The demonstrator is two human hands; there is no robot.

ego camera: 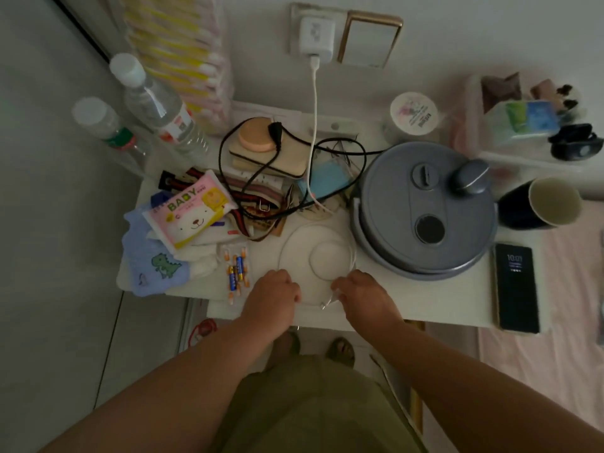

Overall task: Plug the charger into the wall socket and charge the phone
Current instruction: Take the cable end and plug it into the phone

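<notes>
Charger (316, 35) plugged in well beyond both hands, left hand (273, 294) and right hand (361, 294) pinching coiled cable (315, 256), phone (516, 287) far right of them; risk: loops snagging, plug slipping.

Two hands were counted, a left hand (274, 294) and a right hand (362, 294). One white charger (316, 37) was noted in one wall socket (295, 27), with one white cable (314, 125). One phone (516, 287) was recorded. Two clear bottles (157, 106) (108, 125), one dark cup (541, 204), one grey round appliance (425, 210) and one wipes pack (189, 212) were counted. The batteries (236, 273) could not be counted reliably.
</notes>
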